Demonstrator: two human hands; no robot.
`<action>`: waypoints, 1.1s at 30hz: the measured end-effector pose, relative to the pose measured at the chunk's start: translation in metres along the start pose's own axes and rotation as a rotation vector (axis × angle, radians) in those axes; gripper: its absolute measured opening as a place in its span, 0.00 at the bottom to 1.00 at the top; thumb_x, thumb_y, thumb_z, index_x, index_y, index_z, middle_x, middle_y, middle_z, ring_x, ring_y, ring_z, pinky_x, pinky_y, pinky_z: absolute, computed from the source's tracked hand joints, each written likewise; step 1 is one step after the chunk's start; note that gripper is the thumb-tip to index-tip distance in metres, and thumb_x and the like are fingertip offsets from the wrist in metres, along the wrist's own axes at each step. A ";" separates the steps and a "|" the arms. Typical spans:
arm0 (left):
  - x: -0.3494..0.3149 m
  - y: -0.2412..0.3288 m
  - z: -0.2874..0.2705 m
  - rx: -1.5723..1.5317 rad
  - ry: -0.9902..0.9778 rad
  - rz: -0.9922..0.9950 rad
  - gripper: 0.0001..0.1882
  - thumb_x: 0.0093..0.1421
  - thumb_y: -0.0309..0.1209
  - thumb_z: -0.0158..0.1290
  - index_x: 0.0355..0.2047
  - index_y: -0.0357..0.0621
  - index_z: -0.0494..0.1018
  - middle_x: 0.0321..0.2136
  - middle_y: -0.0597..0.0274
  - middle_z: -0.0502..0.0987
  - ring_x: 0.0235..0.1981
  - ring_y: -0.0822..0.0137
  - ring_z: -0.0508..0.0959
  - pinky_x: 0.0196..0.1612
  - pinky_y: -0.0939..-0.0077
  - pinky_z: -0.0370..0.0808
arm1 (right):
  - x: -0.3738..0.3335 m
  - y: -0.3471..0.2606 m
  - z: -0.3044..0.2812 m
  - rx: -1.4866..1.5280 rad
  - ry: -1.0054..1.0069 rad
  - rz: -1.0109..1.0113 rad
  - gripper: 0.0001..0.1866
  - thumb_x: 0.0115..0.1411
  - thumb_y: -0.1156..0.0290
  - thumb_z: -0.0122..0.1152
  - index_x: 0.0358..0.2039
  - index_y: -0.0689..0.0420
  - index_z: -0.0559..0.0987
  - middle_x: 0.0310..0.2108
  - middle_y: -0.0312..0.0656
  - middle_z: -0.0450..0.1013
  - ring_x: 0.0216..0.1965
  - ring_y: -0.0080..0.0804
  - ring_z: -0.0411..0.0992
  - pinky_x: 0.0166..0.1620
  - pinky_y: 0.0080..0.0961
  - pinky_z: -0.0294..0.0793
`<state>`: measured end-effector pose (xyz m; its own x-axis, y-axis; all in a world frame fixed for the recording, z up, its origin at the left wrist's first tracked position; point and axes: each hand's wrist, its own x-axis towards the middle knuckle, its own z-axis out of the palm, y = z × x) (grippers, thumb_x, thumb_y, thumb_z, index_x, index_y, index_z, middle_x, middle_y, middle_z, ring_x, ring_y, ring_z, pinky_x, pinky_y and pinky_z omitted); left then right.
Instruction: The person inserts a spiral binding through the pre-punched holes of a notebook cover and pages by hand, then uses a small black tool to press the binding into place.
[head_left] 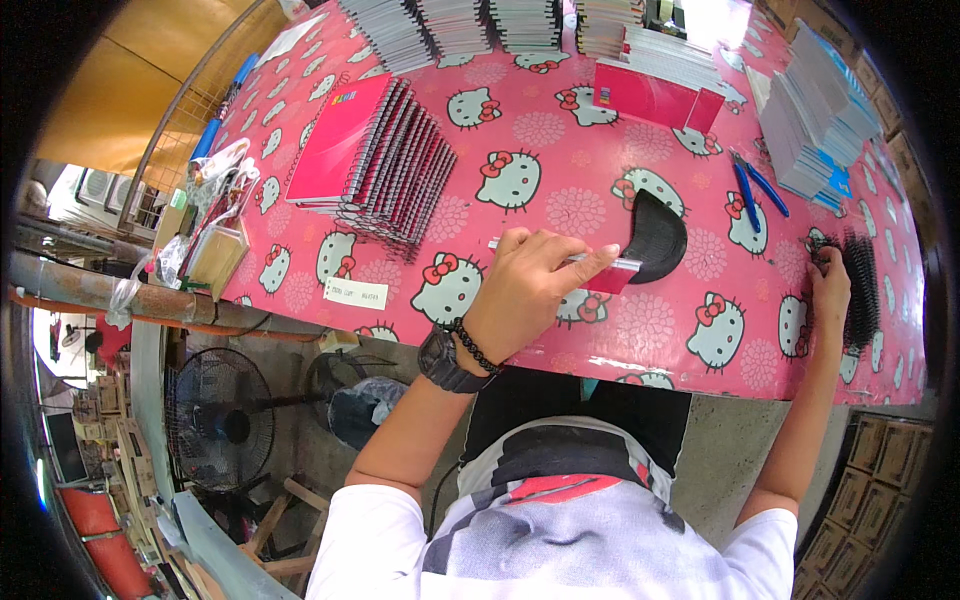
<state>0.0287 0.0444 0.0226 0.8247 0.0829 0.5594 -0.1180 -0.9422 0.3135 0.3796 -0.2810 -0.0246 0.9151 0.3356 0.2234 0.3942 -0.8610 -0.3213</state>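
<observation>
Fingers of the right hand (830, 288), head view, curl against the left side of black spiral coils (862, 290), hold unreadable, coils' long axis running away from the body near the table's right edge, while the left hand (530, 280) pinches a red booklet (604, 280), open tablecloth (757, 312) between.

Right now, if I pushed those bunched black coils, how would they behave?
The black coils would probably feel light and springy, being thin, open loops. They may snag together, since they lie closely bunched, and could roll a little, given their rounded shape.
</observation>
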 end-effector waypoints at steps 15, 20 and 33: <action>-0.007 0.019 0.002 -0.066 0.068 -0.091 0.15 0.48 0.28 0.60 0.38 0.51 0.78 0.27 0.68 0.78 0.28 0.69 0.74 0.35 0.74 0.61 | -0.121 -0.183 -0.023 0.950 -0.405 -0.355 0.15 0.54 0.79 0.56 0.43 0.55 0.78 0.31 0.35 0.73 0.30 0.21 0.68 0.33 0.18 0.67; -0.002 0.023 0.002 -0.070 0.032 -0.101 0.11 0.48 0.28 0.60 0.34 0.50 0.78 0.28 0.69 0.78 0.28 0.69 0.74 0.35 0.74 0.61 | -0.134 -0.209 -0.027 0.938 -0.450 -0.441 0.15 0.45 0.84 0.60 0.36 0.58 0.78 0.32 0.40 0.73 0.35 0.30 0.73 0.38 0.22 0.70; -0.002 0.024 0.000 -0.069 0.048 -0.140 0.10 0.47 0.30 0.62 0.30 0.47 0.77 0.27 0.66 0.76 0.31 0.64 0.74 0.38 0.71 0.63 | -0.129 -0.214 -0.034 0.799 -0.464 -0.525 0.13 0.51 0.82 0.57 0.38 0.58 0.78 0.30 0.44 0.69 0.35 0.39 0.71 0.39 0.30 0.70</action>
<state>0.0237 0.0212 0.0290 0.8084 0.2292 0.5421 -0.0428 -0.8958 0.4425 0.1739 -0.1527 0.0462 0.4904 0.8503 0.1910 0.5357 -0.1212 -0.8356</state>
